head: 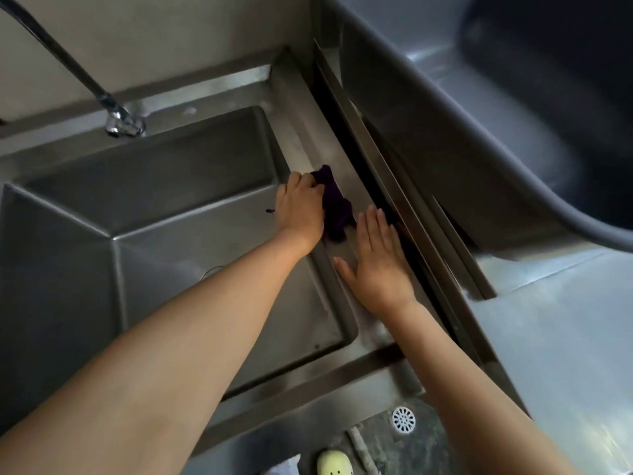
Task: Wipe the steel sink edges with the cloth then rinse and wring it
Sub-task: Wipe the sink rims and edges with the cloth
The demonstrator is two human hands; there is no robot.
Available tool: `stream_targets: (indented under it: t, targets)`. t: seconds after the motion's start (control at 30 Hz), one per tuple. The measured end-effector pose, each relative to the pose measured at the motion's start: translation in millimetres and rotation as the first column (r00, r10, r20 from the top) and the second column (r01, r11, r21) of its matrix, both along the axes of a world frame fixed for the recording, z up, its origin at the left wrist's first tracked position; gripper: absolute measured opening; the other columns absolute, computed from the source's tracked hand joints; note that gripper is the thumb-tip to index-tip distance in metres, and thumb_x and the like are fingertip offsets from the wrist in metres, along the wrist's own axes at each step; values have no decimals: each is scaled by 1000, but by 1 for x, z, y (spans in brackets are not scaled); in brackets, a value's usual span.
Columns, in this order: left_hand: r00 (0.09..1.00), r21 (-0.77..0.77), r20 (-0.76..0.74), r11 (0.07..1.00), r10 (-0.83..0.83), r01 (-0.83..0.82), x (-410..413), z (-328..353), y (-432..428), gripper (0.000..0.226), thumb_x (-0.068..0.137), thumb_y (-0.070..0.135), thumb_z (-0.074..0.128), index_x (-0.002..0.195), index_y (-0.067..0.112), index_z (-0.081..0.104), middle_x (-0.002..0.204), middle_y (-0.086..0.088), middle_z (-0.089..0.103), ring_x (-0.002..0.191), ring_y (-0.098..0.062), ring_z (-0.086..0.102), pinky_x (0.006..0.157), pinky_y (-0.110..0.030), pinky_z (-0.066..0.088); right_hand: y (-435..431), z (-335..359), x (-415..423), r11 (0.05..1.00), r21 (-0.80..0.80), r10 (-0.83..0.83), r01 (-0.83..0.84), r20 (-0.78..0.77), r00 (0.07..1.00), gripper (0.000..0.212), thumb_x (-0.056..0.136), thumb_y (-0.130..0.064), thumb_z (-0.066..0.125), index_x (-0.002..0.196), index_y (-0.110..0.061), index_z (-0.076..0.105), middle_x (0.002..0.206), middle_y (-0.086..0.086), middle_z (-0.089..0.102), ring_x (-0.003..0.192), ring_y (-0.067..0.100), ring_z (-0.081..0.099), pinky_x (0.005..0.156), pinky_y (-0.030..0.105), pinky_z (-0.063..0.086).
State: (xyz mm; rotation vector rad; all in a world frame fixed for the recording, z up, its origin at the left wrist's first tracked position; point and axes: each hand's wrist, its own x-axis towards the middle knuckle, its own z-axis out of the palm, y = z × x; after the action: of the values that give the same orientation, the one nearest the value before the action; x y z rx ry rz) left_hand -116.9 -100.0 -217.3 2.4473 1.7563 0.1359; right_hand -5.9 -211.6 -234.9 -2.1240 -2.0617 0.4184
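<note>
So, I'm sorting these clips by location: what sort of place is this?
Probably a kitchen or utility wash area: a deep steel sink with a faucet, a floor drain below, and a left hand wiping the rim with a dark cloth.

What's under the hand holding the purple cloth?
The left hand presses the purple cloth onto the steel sink's right edge. Part of the cloth sticks out; the part beneath the hand is hidden.

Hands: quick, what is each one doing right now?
Left hand: closed on the purple cloth.
Right hand: open, flat on the sink edge, holding nothing.
</note>
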Motion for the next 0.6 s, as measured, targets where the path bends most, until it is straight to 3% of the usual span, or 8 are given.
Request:
stream_targets:
  t: [0.2, 0.6]
  targets:
    - [999, -8, 24, 999, -39, 39, -11, -1, 42, 35, 89, 17, 54, 124, 13, 56, 128, -7, 45, 120, -27, 36, 94, -33, 31, 41, -8, -12, 998, -32, -46, 50, 112, 993, 87, 80, -63, -5, 145, -6, -11, 157, 13, -11, 144, 21, -16, 114, 33, -12]
    - [974, 10, 209, 997, -82, 82, -33, -16, 117, 28, 84, 13, 58, 112, 10, 62, 119, -7, 53, 112, -27, 44, 89, -32, 34, 110, -9, -25, 993, -16, -112, 114, 86, 990, 90, 80, -70, 1, 147, -9, -10, 157, 10, -11, 144, 20, -14, 117, 34, -7]
